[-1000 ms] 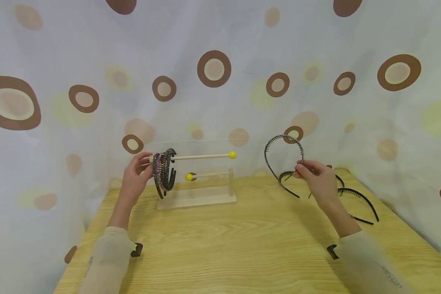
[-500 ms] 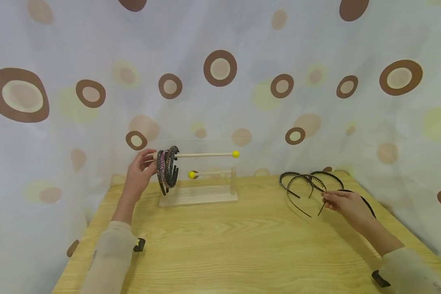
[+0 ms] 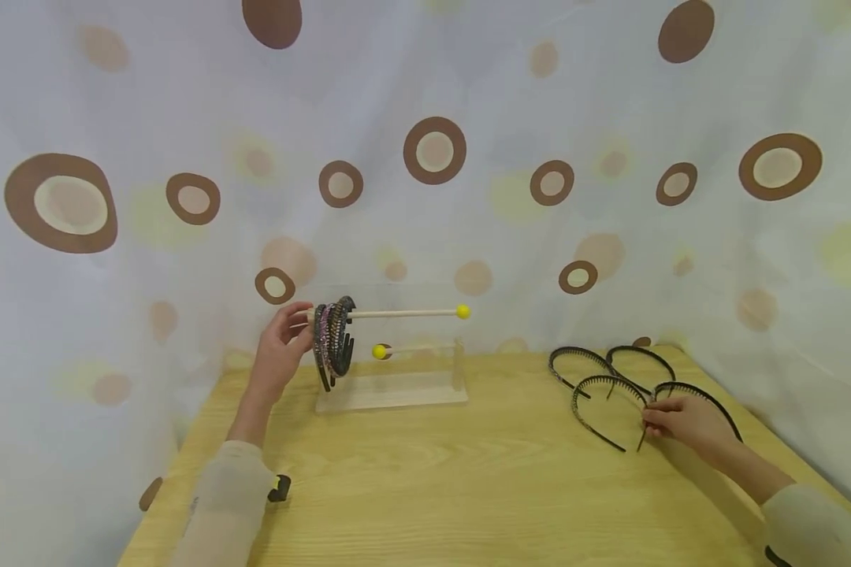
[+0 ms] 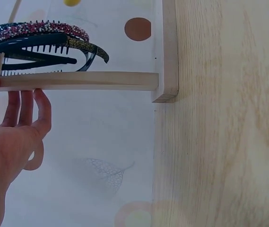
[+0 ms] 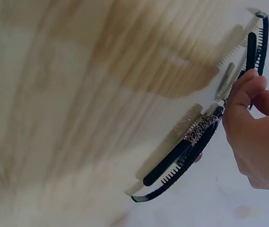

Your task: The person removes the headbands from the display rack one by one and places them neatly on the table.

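Observation:
My left hand [image 3: 276, 354] grips the top of the wooden upright [image 4: 87, 81] of a headband stand [image 3: 397, 396]. Several headbands [image 3: 336, 339], some sparkly and toothed, hang bunched on its upper rod [image 3: 404, 313] beside my fingers. Over the table's right side, my right hand [image 3: 695, 425] pinches a thin toothed black headband [image 3: 605, 379] near one end. I cannot tell whether its tips touch the table. Three more black headbands lie around it: one to the back left [image 3: 574, 350], one behind [image 3: 641, 350], one to the right [image 3: 712, 400], partly hidden by my hand.
Yellow balls cap the upper rod [image 3: 463, 312] and a lower rod [image 3: 379, 352] of the stand. A pale curtain with brown circles [image 3: 435, 150] hangs behind the wood-grain table [image 3: 425, 480].
My right hand has brought its headband down and rightward, from upright in the air to low among the other headbands. My left hand stays at the stand. The head view has shifted slightly.

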`<state>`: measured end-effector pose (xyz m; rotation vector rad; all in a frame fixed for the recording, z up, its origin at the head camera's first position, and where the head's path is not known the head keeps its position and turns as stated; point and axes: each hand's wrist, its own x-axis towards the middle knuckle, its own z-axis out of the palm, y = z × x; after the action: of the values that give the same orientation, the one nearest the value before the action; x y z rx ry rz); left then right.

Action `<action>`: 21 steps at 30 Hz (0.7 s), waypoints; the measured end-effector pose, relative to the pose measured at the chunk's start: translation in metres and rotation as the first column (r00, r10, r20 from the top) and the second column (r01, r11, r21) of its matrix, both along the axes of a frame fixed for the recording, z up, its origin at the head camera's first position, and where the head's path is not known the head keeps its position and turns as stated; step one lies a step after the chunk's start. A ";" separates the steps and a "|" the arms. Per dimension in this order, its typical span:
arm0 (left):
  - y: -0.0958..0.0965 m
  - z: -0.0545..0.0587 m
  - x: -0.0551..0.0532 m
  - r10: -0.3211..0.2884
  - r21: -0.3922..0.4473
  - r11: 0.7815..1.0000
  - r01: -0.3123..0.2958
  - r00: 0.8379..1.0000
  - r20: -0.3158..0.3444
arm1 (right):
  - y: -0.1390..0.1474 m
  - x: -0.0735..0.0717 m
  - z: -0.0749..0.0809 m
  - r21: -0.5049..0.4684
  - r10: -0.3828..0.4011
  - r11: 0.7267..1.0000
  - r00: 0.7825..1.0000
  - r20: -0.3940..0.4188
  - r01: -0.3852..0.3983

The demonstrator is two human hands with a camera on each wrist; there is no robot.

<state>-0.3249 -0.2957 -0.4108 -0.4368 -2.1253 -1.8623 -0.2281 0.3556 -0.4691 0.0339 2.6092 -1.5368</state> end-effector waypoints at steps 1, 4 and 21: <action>0.001 -0.001 0.000 -0.002 0.001 1.000 0.002 1.000 0.000 | 0.001 0.001 0.000 0.018 -0.009 1.000 1.000 0.006 0.009; 0.002 -0.003 0.000 0.006 -0.001 1.000 -0.006 1.000 -0.011 | 0.001 0.001 -0.001 0.050 0.015 0.999 1.000 -0.011 -0.014; -0.001 -0.002 -0.002 0.013 -0.008 1.000 -0.014 0.999 -0.041 | -0.002 -0.017 0.004 0.417 0.076 0.908 0.993 -0.092 -0.032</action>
<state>-0.3273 -0.2965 -0.4123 -0.4573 -2.1050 -1.8217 -0.2446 0.3536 -0.4654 -0.0859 2.9444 -0.9626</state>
